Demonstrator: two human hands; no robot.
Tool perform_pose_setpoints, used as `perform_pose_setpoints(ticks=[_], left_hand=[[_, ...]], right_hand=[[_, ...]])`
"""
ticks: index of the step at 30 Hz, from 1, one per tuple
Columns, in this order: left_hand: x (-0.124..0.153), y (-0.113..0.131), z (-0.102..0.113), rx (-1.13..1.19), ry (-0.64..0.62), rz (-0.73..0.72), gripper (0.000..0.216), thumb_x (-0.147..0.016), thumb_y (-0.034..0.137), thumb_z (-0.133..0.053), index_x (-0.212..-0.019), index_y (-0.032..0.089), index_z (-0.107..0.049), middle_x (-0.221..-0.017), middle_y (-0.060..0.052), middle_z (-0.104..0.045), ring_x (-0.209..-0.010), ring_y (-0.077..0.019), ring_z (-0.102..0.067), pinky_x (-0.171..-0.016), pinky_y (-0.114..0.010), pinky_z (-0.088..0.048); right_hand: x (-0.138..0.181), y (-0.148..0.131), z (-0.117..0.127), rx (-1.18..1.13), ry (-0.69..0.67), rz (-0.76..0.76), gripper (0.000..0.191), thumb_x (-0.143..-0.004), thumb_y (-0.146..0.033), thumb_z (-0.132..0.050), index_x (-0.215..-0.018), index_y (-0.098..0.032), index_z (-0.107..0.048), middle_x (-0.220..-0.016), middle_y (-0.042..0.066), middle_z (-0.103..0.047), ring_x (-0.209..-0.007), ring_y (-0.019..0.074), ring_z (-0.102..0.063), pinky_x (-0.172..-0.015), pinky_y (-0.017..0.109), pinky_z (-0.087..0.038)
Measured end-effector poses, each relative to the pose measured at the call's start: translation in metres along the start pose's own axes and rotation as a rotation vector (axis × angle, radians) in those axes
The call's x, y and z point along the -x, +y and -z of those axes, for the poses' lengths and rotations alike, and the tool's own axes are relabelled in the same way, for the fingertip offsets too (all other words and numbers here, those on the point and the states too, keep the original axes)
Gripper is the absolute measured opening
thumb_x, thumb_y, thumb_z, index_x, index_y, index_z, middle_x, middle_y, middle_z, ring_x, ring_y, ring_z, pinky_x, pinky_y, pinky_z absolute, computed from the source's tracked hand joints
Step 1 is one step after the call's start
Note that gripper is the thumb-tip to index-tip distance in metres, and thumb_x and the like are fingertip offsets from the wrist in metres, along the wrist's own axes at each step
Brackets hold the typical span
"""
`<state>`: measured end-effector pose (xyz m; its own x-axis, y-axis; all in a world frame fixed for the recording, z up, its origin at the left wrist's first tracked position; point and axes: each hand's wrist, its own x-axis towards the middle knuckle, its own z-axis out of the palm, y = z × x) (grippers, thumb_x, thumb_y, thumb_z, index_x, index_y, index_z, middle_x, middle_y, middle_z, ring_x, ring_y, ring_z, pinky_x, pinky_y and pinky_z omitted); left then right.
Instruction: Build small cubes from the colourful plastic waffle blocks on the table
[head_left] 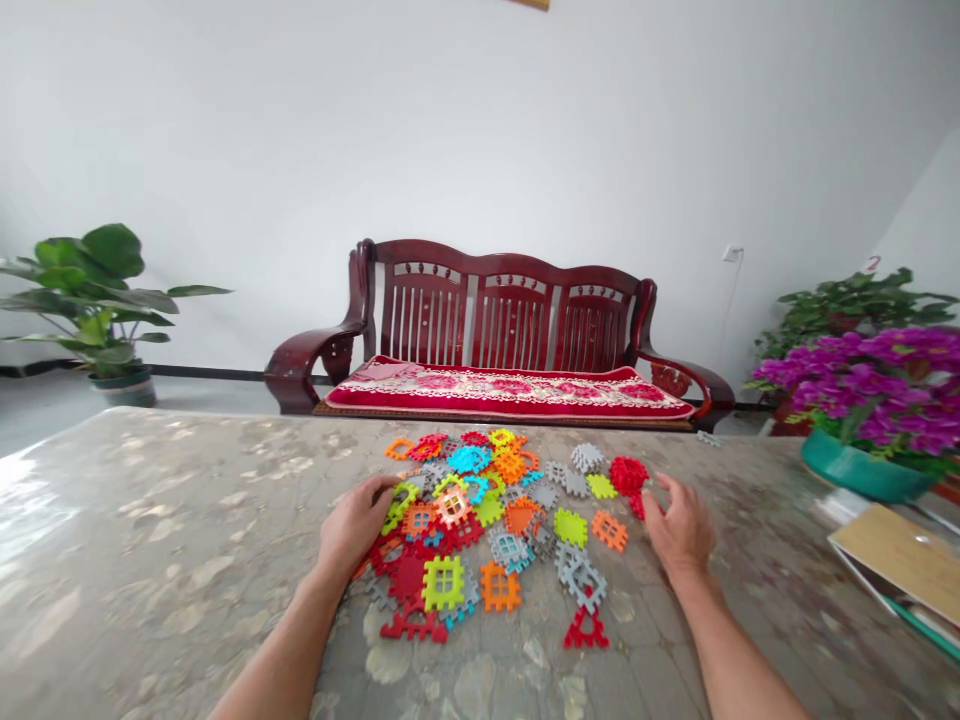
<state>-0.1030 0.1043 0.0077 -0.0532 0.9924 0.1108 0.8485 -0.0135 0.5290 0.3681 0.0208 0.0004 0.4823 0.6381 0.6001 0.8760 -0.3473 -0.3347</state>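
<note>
A loose heap of flat plastic interlocking building pieces [409, 578] with notched edges lies on the table, in red, orange, lime, blue and grey. Some have window-like openings, such as a lime window piece [443, 584] at the front. My left hand [356, 528] rests against the heap's left side, fingers curved around its edge and partly out of sight, holding no piece that I can see. To the right, my right hand [681, 530] is open, thumb and fingers apart, beside a cluster of red pieces [628, 474]. A red triangular piece [586, 630] lies nearer me, touching a grey one [581, 580].
The table [187, 560] has a glossy floral cover. Purple flowers in a teal planter [870, 468] stand at right, behind a tan box or folder [900, 560]. A dark wooden bench [510, 290] with a red cover is beyond the table; a potted plant [112, 300] stands left.
</note>
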Motion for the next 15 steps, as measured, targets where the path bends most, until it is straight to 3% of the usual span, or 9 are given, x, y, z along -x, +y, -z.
perform_pose_setpoints(ticks=[5,10,15], left_hand=[[0.002,0.003,0.002,0.024,0.007,0.000,0.035,-0.089,0.038,-0.041,-0.110,0.031,-0.068,-0.112,0.001,-0.073,-0.102,-0.0203,-0.064,-0.079,-0.027,-0.046],[0.001,0.002,0.001,0.042,-0.009,-0.012,0.035,-0.089,0.037,-0.042,-0.111,0.030,-0.068,-0.115,0.002,-0.071,-0.104,-0.0195,-0.064,-0.082,-0.026,-0.046],[0.000,-0.001,0.003,0.080,-0.042,-0.080,0.037,-0.090,0.039,-0.041,-0.114,0.027,-0.067,-0.116,0.001,-0.071,-0.106,-0.0185,-0.063,-0.088,-0.026,-0.046]], right_hand=[[0.005,-0.010,-0.005,-0.017,-0.062,0.223,0.041,-0.088,-0.034,-0.036,-0.117,-0.017,-0.059,-0.111,0.012,-0.062,-0.105,0.0268,-0.053,-0.094,0.038,-0.037],[0.016,-0.020,-0.002,-0.102,-0.106,0.321,0.038,-0.089,-0.033,-0.036,-0.115,-0.019,-0.061,-0.112,0.011,-0.062,-0.106,0.0243,-0.055,-0.096,0.036,-0.039],[0.061,-0.057,0.024,-0.338,-0.247,0.535,0.040,-0.090,-0.042,-0.042,-0.117,-0.019,-0.060,-0.114,0.011,-0.062,-0.110,0.0254,-0.055,-0.100,0.040,-0.040]])
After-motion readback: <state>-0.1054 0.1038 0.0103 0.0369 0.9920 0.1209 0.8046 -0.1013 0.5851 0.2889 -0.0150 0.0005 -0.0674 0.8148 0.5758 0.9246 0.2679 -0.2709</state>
